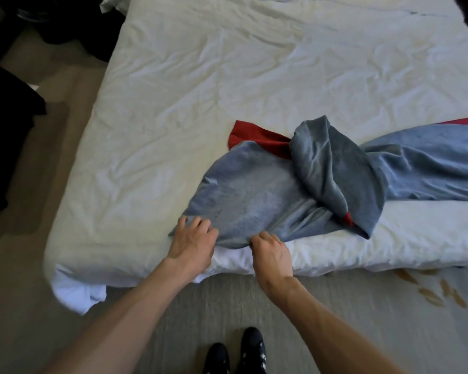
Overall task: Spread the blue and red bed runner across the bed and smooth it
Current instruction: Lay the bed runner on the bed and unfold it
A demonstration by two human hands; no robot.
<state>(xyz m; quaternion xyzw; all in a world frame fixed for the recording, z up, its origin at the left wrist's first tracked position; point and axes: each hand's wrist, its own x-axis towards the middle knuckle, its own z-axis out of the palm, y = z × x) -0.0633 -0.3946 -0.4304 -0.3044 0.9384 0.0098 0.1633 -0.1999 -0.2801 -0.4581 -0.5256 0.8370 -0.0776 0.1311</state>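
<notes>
The blue and red bed runner (254, 195) lies bunched and twisted on the near half of the white bed (200, 90). Its right part stretches off the frame's right edge, with a red strip showing along the far side. A folded blue lump sits on top near the middle, and a red flap pokes out behind it. My left hand (192, 238) grips the runner's near left corner at the bed's front edge. My right hand (272, 251) pinches the near hem a little to the right.
The white duvet is wrinkled, and a sheet corner (76, 290) hangs down at the near left. Grey carpet (335, 319) runs along the bed's foot, where my black shoes (235, 352) stand. Dark shapes (8, 103) stand on the floor to the left.
</notes>
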